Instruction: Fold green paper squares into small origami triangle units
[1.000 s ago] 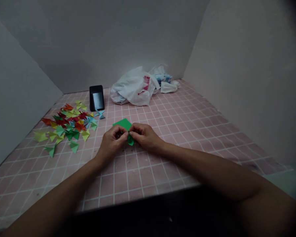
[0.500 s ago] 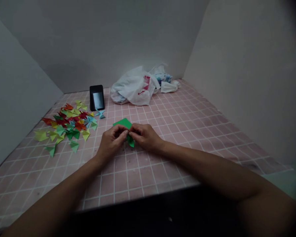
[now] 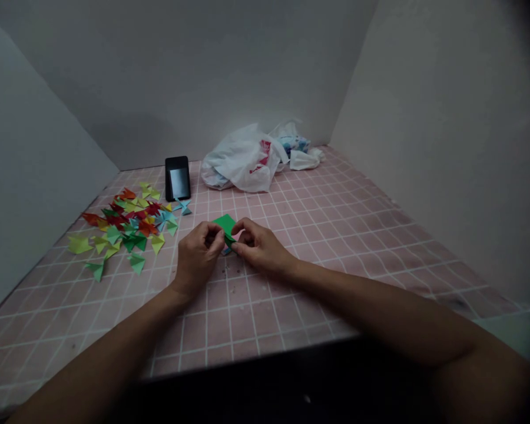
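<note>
Green paper (image 3: 227, 226) is sitting pinched between my two hands near the middle of the pink tiled surface (image 3: 335, 235), and I am seeing it as a small folded piece whose far corner is poking out above my fingertips. I am noticing open tiles all along the right side as far as the right wall (image 3: 446, 147), and more open tiles between my hands and the near edge of the surface, where my forearms are crossing it. To the left I am seeing less room: a pile of folded paper pieces (image 3: 126, 227) in red, yellow, green and blue is spreading toward the left wall (image 3: 26, 194), lying apart from my left hand (image 3: 197, 255). My left hand is closing its grip on the near left part of the green paper, thumb and fingers pressed together on it, and my right hand (image 3: 258, 246) is pinching it from the other side, fingertips nearly meeting the left ones. Beyond the paper a black phone (image 3: 177, 178) is standing upright, and a white plastic bag (image 3: 242, 159) is lying crumpled by the back wall.
</note>
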The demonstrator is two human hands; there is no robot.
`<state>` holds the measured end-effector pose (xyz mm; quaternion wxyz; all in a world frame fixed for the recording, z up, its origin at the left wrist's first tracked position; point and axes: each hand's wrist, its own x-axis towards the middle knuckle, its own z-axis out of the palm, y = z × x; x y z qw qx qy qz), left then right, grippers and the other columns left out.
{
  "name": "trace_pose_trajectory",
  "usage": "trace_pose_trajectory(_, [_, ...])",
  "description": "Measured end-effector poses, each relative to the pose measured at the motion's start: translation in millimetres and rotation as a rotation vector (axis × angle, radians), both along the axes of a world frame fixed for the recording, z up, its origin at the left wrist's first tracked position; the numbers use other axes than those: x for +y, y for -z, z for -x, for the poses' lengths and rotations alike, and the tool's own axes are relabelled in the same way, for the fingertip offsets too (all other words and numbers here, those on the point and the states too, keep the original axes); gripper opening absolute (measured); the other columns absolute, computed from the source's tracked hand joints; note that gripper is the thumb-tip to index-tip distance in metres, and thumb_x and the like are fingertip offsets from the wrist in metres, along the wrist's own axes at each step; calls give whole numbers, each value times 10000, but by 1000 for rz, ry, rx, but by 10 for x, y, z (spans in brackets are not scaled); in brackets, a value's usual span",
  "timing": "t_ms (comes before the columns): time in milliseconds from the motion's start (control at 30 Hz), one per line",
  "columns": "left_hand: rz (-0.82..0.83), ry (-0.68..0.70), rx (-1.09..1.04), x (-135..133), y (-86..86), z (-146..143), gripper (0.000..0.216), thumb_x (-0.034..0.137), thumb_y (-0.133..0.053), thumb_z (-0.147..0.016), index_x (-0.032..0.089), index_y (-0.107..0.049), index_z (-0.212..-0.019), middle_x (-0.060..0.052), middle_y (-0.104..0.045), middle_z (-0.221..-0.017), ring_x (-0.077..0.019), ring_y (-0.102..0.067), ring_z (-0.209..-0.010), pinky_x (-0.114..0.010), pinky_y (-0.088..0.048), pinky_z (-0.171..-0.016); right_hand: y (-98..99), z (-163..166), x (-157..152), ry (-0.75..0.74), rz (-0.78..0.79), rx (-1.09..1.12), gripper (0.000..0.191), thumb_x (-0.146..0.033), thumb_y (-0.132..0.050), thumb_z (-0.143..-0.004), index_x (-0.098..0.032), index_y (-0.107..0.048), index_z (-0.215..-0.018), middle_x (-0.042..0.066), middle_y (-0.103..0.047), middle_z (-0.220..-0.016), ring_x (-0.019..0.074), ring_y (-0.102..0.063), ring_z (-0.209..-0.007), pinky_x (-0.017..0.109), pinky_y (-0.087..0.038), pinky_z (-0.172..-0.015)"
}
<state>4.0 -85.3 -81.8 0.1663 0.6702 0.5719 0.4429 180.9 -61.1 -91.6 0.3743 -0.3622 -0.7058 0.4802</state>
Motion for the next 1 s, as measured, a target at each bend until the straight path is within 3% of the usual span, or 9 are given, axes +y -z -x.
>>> trace_pose_trajectory(267, [-62, 23, 99, -37, -15, -50, 108, 291, -620, -867, 223, -630, -783, -14, -664, -724, -179, -610, -663, -297, -464, -667, 9, -14, 46, 208, -135, -110, 234, -65, -510, -797, -226, -487, -964, -35, -559, -738, 155, -536, -664, 291, -370, -654])
trace_pose_trajectory(367, [-8, 74, 44, -44, -38, -61, 105, 295, -630, -841, 219, -622, -770, -14, -652, -730, -173, -586, -642, -298, -470, -650, -21, -53, 95, 191, -272, -229, 195, -64, -494, -809, -230, -466, -906, -3, -586, -792, 175, -547, -716, 304, -378, -690])
trace_pose_trajectory(533, [22, 71, -73, -6, -63, -18, 166, 373, -643, -843, 208, -656, -857, -27, -652, -843, -180, -611, -709, -300, -494, -665, -79, -88, 93, 14, -455, -371, 191, -68, -477, -860, -231, -498, -958, 68, -673, -967, 219, -585, -857, 329, -408, -769])
trace_pose_trajectory(733, [158, 187, -140, 28, -11, -14, 209, 368, -690, -827, 200, -732, -943, -46, -713, -940, -172, -649, -698, -302, -510, -656, -87, -102, 86, -52, -455, -318, 161, -114, -495, -903, -225, -525, -1015, 97, -685, -1036, 237, -605, -897, 347, -432, -804])
trace_pose_trajectory(1000, [293, 193, -244, 22, 41, -14, 204, 347, -704, -818, 193, -765, -938, -37, -753, -862, -205, -679, -757, -307, -516, -676, -12, -95, 118, 1, -414, -177, 195, -118, -512, -879, -228, -520, -1040, 63, -660, -982, 196, -580, -816, 325, -428, -756])
